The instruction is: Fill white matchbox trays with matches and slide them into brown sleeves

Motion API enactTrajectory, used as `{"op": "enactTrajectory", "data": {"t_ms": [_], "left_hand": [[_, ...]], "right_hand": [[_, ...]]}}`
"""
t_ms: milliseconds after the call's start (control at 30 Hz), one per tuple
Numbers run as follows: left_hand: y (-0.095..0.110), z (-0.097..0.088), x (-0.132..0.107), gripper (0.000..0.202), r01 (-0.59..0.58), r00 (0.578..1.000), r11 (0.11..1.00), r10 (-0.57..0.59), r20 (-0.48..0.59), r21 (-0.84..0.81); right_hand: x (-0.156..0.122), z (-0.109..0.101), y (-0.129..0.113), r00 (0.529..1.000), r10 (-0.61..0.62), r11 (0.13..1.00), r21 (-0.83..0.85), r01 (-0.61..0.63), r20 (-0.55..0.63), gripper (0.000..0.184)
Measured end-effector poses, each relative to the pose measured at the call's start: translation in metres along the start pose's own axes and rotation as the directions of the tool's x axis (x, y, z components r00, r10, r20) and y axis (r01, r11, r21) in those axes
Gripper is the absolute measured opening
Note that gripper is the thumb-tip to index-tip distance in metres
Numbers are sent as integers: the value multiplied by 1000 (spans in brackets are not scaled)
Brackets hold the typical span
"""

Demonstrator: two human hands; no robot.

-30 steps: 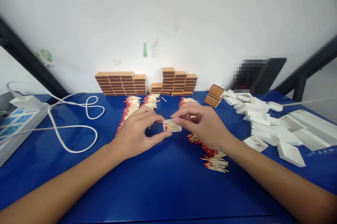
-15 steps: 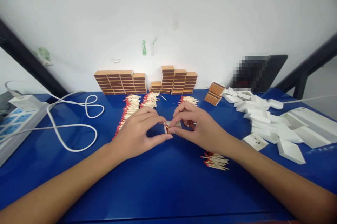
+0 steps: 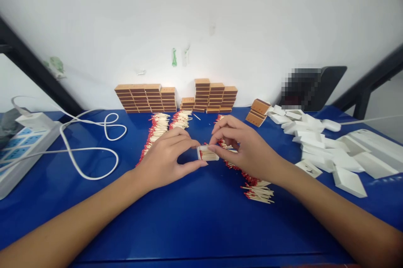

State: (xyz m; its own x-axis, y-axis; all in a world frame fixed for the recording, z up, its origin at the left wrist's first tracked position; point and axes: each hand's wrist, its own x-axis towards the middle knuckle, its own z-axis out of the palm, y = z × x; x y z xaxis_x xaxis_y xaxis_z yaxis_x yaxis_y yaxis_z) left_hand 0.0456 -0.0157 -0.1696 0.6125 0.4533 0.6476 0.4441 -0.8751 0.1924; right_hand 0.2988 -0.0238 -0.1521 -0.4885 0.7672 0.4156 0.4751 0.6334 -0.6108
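A small white matchbox tray [image 3: 208,153] with red-tipped matches in it sits between my two hands on the blue table [image 3: 189,222]. My left hand [image 3: 166,157] pinches its left end with thumb and forefinger. My right hand [image 3: 244,146] holds its right end with curled fingers. Rows of loose red-tipped matches [image 3: 155,131] lie beyond my left hand, and more matches [image 3: 256,190] lie under and beside my right wrist.
Stacks of brown matchboxes [image 3: 147,98] line the wall, with two more brown boxes [image 3: 258,113] tilted to the right. Several white trays [image 3: 317,142] are heaped at the right. A power strip [image 3: 19,146] and a white cable [image 3: 91,150] lie at the left.
My right hand slid in over the tray, pressing on the matches, then drew back to its right end. The left hand kept its hold throughout.
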Motion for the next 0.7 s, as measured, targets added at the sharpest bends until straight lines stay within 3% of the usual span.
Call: {"op": "enactTrajectory", "data": {"t_ms": [133, 367, 467, 567, 700], "left_hand": [[-2, 1, -1, 31, 8, 1000, 1000, -8, -4, 5], [-6, 1, -1, 31, 35, 999, 999, -35, -18, 5], [-7, 0, -1, 30, 37, 999, 999, -36, -22, 22], [-7, 0, 0, 29, 34, 999, 999, -33, -22, 34], [-7, 1, -1, 30, 42, 999, 999, -42, -18, 6]], "right_hand": [[1, -4, 5, 997, -42, 999, -30, 44, 61, 12], [7, -35, 23, 999, 10, 961, -275, -21, -43, 16], [6, -51, 31, 985, 118, 940, -334, -70, 126, 15], [5, -58, 33, 935, 203, 947, -300, -113, 291, 13], [4, -55, 33, 911, 215, 961, -242, -133, 351, 15]]}}
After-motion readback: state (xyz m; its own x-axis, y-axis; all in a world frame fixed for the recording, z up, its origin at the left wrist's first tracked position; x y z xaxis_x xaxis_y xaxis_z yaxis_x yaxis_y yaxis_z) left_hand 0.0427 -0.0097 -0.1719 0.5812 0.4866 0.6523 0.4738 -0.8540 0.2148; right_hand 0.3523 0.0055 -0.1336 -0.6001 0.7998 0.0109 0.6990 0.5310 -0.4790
